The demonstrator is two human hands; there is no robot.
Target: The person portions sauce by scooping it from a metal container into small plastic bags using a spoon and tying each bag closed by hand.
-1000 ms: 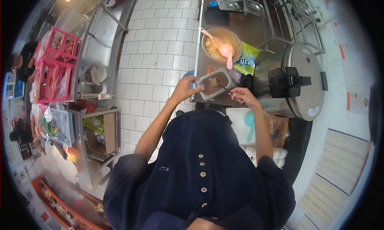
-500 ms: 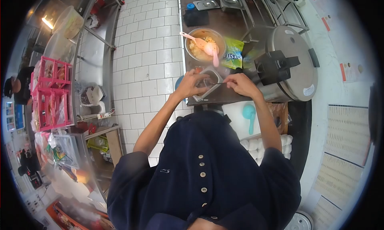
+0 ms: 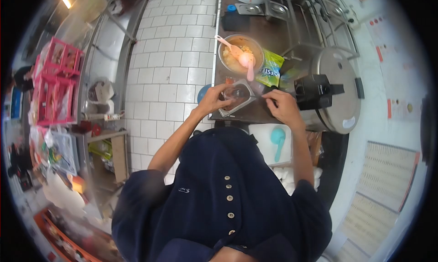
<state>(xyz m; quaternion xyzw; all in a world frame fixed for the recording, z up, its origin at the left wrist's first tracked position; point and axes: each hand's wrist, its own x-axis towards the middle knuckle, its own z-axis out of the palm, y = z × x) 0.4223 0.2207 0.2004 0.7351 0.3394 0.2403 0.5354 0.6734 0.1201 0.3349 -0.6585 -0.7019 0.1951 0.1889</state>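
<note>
A small steel food pan (image 3: 247, 102) sits at the counter's near edge, with something clear and rounded inside it, too blurred to name. My left hand (image 3: 212, 100) grips the pan's left side, its fingertips reaching over the rim. To the right of the pan, my right hand (image 3: 284, 106) hovers apart from it with fingers bent together; whether they pinch anything small is hidden. Just beyond the pan stands a steel bowl (image 3: 260, 52) of pale, chunky food, with a pink ladle (image 3: 246, 60) and a pink spoon (image 3: 233, 50) in it.
A green packet (image 3: 271, 68) lies beside the bowl. A large steel pressure cooker (image 3: 340, 88) stands to the right. Below the counter edge, a turquoise scoop (image 3: 278, 139) rests on a white surface. Steel lids (image 3: 250, 9) lie at the back; pink baskets (image 3: 57, 82) are on the left.
My right hand has left the pan's right corner and drawn back to the right. My left hand stays at the pan. The head view has shifted slightly.
</note>
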